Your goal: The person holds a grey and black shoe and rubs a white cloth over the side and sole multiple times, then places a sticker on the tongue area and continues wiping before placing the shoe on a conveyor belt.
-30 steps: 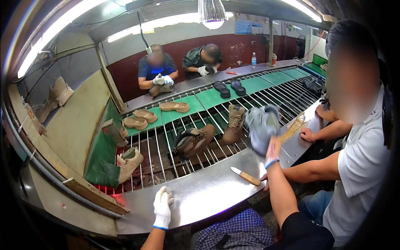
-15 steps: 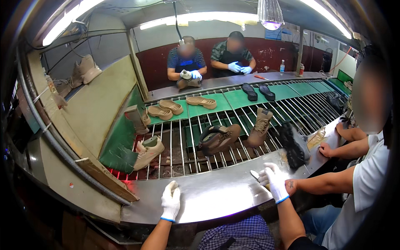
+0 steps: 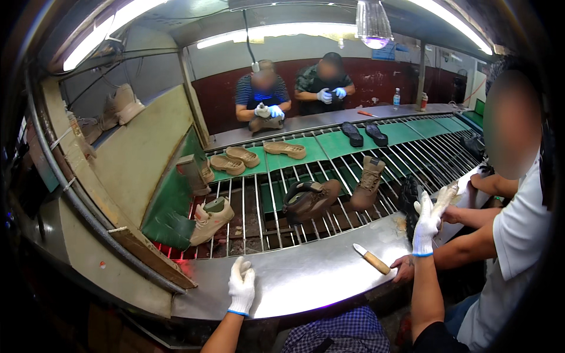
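My left hand (image 3: 241, 288), in a white knit glove, rests over the near metal ledge (image 3: 294, 275), holding nothing, its fingers loosely bent. My right hand (image 3: 428, 226), gloved the same way, is raised at the right with fingers spread. Close beside it stands a dark shoe with a black sole (image 3: 408, 200), partly hidden by the hand. A short knife with a wooden handle (image 3: 375, 262) lies on the ledge between my hands. The bare hand of a co-worker (image 3: 404, 268) is at the end of its handle.
Metal bars carry a brown boot lying over (image 3: 312, 200), an upright brown boot (image 3: 368, 182) and a beige shoe (image 3: 212, 220). Tan soles (image 3: 285, 149) and black soles (image 3: 353, 134) lie on a green strip. A co-worker sits close at right; two others work opposite.
My right hand has moved from the knife up and to the right, toward the dark shoe, leaving the knife on the ledge. My left hand has hardly moved.
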Tool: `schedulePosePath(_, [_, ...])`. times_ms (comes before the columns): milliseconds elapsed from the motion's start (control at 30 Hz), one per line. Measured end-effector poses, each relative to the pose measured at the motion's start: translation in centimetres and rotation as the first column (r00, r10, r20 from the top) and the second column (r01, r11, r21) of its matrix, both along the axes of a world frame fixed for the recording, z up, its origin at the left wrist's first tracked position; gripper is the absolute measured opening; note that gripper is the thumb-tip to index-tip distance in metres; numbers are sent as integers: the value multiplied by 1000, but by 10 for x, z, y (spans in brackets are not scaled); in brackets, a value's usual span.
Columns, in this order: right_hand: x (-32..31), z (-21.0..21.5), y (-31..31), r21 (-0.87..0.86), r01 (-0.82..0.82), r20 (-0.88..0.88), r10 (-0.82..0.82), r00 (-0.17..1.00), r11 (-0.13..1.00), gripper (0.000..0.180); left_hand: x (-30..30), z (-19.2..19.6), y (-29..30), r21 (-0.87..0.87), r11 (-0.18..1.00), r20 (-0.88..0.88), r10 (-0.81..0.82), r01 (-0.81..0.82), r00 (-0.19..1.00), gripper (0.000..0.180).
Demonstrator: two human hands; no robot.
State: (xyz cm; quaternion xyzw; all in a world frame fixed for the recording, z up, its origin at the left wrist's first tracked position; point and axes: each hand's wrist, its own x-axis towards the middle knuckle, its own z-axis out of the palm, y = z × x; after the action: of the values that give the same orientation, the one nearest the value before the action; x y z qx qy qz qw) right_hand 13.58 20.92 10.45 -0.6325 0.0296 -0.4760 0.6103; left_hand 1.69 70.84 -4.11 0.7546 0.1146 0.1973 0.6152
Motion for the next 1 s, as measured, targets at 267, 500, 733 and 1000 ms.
schedulePosePath(267, [-83,85,78,-639,197,534,244,809,744,91,19,3,-11,5,998,88,63,-63,994,91])
schedulePosePath(500, [-90,87,116,-492,-228,407,453,793,840,103,27,-7,4,-125,987,76,108,-98,991,56])
schedulePosePath(733, [-121,17,133,-493,-718,-455,557,695,492,76,36,-13,1,-100,995,67,14,-7,998,24])
schedulePosePath(1000, [-76,-26,150,-372,-852,-733,447,513,368,60,66,-13,0,-152,987,115,-36,53,993,10])
